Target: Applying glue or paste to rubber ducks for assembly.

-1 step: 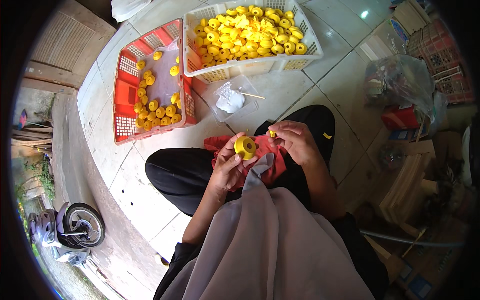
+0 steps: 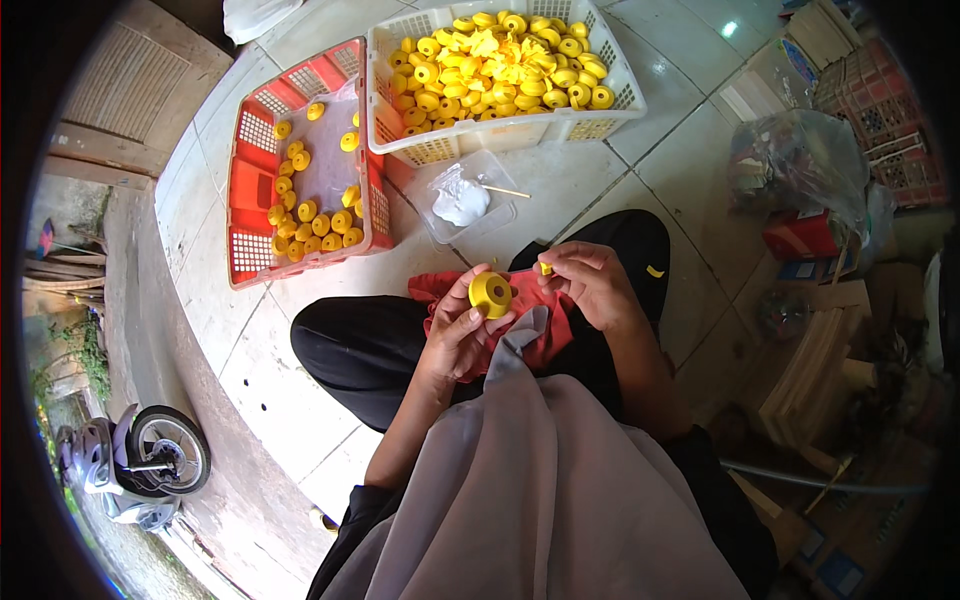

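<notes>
Presently, your left hand point(image 2: 459, 332) pinches a yellow knob point(image 2: 484, 296); your right hand point(image 2: 593, 283), a yellow piece point(image 2: 545, 268), clear of the red crate's edge point(image 2: 330, 258).

Workshop: crates point(image 2: 510, 134) of yellow parts point(image 2: 480, 85)

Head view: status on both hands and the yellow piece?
Left hand: gripping round yellow piece. Right hand: pinching small yellow bit, apart from that piece. No obstruction seen between them.
</notes>
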Available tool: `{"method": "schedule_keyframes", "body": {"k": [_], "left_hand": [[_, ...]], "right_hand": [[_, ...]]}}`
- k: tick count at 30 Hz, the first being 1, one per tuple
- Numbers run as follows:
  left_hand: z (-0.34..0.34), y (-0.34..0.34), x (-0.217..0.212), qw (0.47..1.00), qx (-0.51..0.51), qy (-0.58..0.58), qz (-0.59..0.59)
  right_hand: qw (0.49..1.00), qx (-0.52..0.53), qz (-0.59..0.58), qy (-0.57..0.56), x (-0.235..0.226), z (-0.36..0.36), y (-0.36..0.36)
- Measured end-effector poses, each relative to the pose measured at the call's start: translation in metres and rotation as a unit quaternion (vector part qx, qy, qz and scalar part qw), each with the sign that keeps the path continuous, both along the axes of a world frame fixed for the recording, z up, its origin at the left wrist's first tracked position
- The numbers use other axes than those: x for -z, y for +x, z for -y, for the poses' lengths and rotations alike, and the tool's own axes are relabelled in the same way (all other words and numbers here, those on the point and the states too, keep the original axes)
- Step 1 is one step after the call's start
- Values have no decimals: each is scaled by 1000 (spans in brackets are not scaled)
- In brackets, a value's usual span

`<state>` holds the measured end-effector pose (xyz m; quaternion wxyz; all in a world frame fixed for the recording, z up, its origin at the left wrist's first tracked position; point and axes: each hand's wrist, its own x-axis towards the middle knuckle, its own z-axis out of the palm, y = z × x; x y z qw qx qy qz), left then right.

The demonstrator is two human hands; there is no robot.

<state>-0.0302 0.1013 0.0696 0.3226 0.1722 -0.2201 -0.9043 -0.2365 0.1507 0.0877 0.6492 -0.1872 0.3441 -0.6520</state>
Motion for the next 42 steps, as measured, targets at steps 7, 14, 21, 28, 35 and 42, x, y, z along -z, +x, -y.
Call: {"method": "schedule_keyframes", "body": {"k": [7,14,21,28,35,42], "left_hand": [[-1,-6,-5,998,-28,-44,30],[-2,-12,-3,992,-47,-102,57],[-2,-13,2,977,-62,-187,86],[-3,-13,-1,967,-64,-217,115],[-4,-13,-1,972,-65,-194,119],[-3,-12,1,955,-68,-245,152]], "right_hand": [[998,-20,-62,10,-1,0,2],[993,-23,-119,8,0,1,6],[987,-41,-153,33,-3,3,14],[982,-47,-182,19,-1,4,17],[964,-46,-262,4,-2,6,18],[883,-1,-468,-44,-16,4,28]]}}
